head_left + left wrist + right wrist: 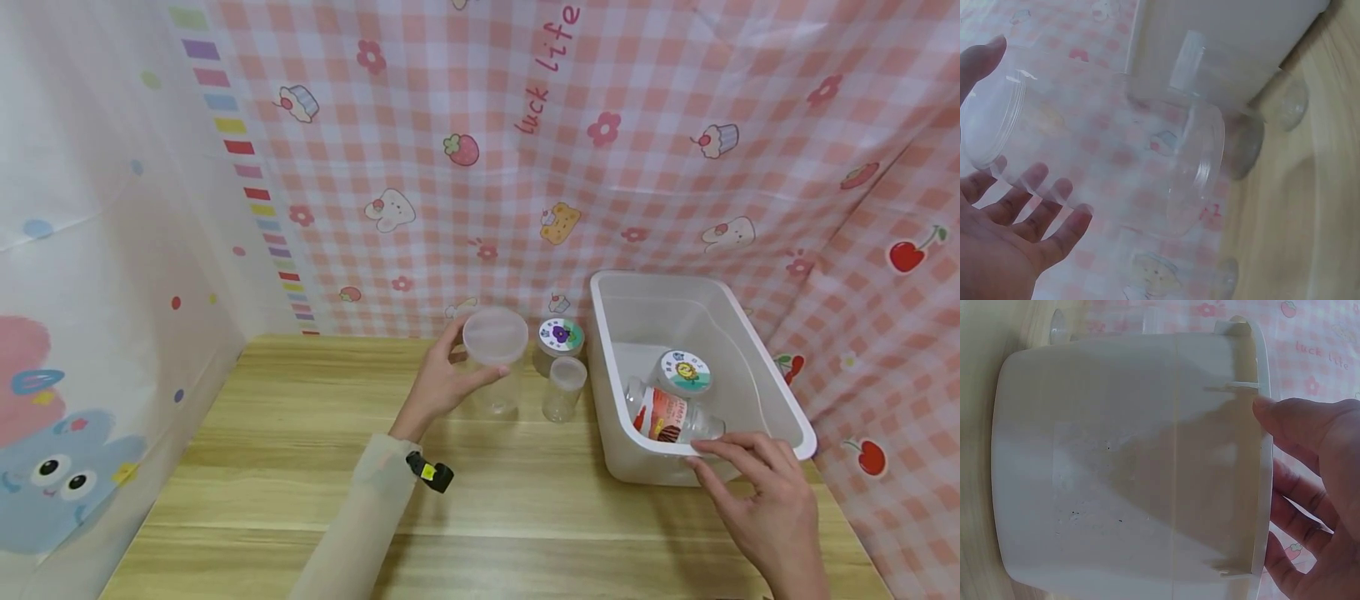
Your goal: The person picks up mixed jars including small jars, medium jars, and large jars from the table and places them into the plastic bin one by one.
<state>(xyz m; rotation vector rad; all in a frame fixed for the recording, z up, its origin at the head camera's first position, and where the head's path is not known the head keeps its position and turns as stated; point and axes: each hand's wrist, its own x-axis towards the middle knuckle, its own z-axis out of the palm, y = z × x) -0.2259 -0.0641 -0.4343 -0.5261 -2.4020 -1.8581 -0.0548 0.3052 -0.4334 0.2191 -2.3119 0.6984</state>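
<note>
In the head view my left hand (442, 379) grips a large clear jar (497, 379) with a pale lid. The left wrist view shows my fingers round the jar (1116, 144) near its lid and the thumb on the other side. I cannot tell if its base touches the table. My right hand (772, 500) pinches the front rim of a white plastic tub (648, 467), thumb outside and fingers over the edge. Inside the tub lie a jar with a sunflower lid (684, 372) and a clear bottle with a red label (667, 415).
Between the large jar and the tub stand a jar with a purple-flower lid (560, 336) and a small clear jar (564, 390). All rest on a wood-grain table (300, 467). A pink checked cloth (450, 208) hangs behind; a white printed cloth (112, 250) hangs at left.
</note>
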